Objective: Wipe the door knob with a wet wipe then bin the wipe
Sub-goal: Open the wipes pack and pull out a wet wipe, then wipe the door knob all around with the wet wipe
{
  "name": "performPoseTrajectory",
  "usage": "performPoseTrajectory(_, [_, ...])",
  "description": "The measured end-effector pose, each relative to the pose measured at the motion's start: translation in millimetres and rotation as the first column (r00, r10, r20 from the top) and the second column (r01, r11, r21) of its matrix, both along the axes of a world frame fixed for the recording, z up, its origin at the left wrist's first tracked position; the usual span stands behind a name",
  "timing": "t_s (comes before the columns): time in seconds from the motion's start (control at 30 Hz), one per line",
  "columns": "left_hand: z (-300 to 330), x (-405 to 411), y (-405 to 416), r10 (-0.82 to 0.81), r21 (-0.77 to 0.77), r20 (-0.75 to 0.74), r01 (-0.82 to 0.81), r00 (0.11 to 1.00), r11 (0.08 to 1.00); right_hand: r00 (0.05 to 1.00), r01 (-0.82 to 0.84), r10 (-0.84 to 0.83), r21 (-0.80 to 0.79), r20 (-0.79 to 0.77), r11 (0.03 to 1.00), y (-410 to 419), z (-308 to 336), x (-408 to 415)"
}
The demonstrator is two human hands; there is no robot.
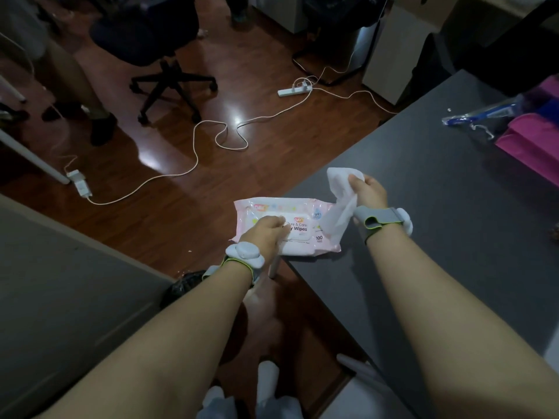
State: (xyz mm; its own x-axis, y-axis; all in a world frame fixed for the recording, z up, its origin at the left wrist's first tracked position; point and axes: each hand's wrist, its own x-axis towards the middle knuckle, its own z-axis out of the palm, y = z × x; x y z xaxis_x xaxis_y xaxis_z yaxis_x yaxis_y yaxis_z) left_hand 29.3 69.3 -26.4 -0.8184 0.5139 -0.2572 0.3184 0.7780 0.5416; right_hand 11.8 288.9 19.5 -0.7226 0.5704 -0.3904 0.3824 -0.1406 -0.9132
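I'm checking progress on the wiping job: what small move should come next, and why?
Probably let go of the pink wipes pack: the right hand already holds a white wet wipe pulled clear, the left hand presses the lid, and no door knob is in view.

Dim room, glare on floor [239,116], soft, wide-angle bowed edges

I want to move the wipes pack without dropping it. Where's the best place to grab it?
Grip the wipes pack by its left short end, coming from the floor side: that end overhangs the grey table edge, so fingers can close above and below it. The left hand already rests on its lid.
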Motion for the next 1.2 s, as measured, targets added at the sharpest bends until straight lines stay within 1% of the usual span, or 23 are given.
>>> performPoseTrajectory(0.03, [-3,2,-1,0.009,-0.007,0.021,-0.009,1.000,1.000,1.000,-0.001,0.001,-0.013,0.007,1.000,1,-1,1])
performPoseTrajectory(0.1, [-8,4,-4,-0.033,-0.035,-0.007,0.033,0.999,0.999,1.000,-0.006,0.006,-0.036,0.009,0.999,1,-2,2])
performPoseTrajectory(0.17, [-10,2,-5,-0.036,0.007,-0.045,0.037,0.998,0.999,1.000,0.002,-0.001,-0.057,0.012,0.998,0,-2,3])
performPoseTrajectory(0.23, [-5,1,0,0.070,0.112,-0.084,-0.060,0.994,0.992,1.000,0.002,-0.001,-0.090,0.010,0.996,-4,1,1])
performPoseTrajectory(0.3, [2,3,1,0.243,0.204,-0.116,-0.217,0.963,0.955,0.999,-0.028,0.030,-0.091,0.015,0.995,-11,6,-2])
performPoseTrajectory(0.37, [10,5,-2,0.402,0.300,-0.113,-0.354,0.909,0.886,0.999,-0.050,0.049,-0.120,-0.008,0.991,-18,12,-7])
performPoseTrajectory(0.4, [14,7,-7,0.487,0.326,-0.075,-0.440,0.870,0.837,0.997,-0.072,0.070,-0.145,-0.022,0.987,-24,15,-8])
performPoseTrajectory(0.43, [19,6,-13,0.574,0.341,0.017,-0.544,0.819,0.766,0.995,-0.094,0.088,-0.181,-0.038,0.979,-33,20,-12])
performPoseTrajectory(0.47, [23,2,-14,0.634,0.347,0.207,-0.662,0.745,0.665,0.994,-0.101,0.089,-0.236,-0.059,0.967,-38,23,-13])
performPoseTrajectory(0.5, [31,-1,-18,0.619,0.349,0.463,-0.773,0.634,0.530,0.991,-0.121,0.100,-0.296,-0.085,0.948,-47,27,-16])
performPoseTrajectory(0.53, [38,-2,-21,0.509,0.319,0.699,-0.856,0.503,0.407,0.988,-0.148,0.120,-0.344,-0.101,0.927,-57,29,-17])
performPoseTrajectory(0.57, [45,-3,-26,0.379,0.283,0.831,-0.897,0.407,0.340,0.984,-0.171,0.138,-0.376,-0.113,0.911,-67,32,-20])
performPoseTrajectory(0.6, [49,-5,-27,0.271,0.269,0.889,-0.900,0.369,0.344,0.983,-0.175,0.138,-0.398,-0.120,0.901,-72,32,-21])
performPoseTrajectory(0.67, [55,-7,-35,0.171,0.280,0.922,-0.904,0.346,0.324,0.976,-0.213,0.174,-0.419,-0.130,0.882,-90,34,-24])
performPoseTrajectory(0.7, [58,-7,-38,0.158,0.285,0.926,-0.907,0.344,0.309,0.973,-0.230,0.189,-0.431,-0.136,0.872,-99,36,-24])
performPoseTrajectory(0.8, [66,-6,-39,0.212,0.276,0.918,-0.925,0.334,0.261,0.965,-0.263,0.225,-0.450,-0.135,0.854,-116,37,-24])
performPoseTrajectory(0.9, [68,0,-46,0.292,0.353,0.880,-0.927,0.375,0.127,0.959,-0.284,0.260,-0.462,-0.117,0.840,-130,38,-19])
performPoseTrajectory(0.97, [69,1,-54,0.322,0.385,0.864,-0.920,0.387,0.072,0.958,-0.283,0.267,-0.460,-0.100,0.842,-135,39,-17])
performPoseTrajectory(1.03, [70,0,-65,0.331,0.379,0.877,-0.925,0.348,-0.032,0.957,-0.284,0.279,-0.438,-0.077,0.853,-139,40,-14])
performPoseTrajectory(1.1, [75,3,-85,0.340,0.381,0.887,-0.912,0.314,-0.152,0.944,-0.320,0.324,-0.405,-0.060,0.857,-152,43,-7])
performPoseTrajectory(1.17, [82,1,-98,0.351,0.386,0.888,-0.897,0.298,-0.214,0.928,-0.361,0.367,-0.396,-0.064,0.844,-162,48,-4])
performPoseTrajectory(1.2, [86,3,-109,0.356,0.387,0.889,-0.887,0.286,-0.253,0.912,-0.402,0.399,-0.408,-0.097,0.820,-172,51,-1])
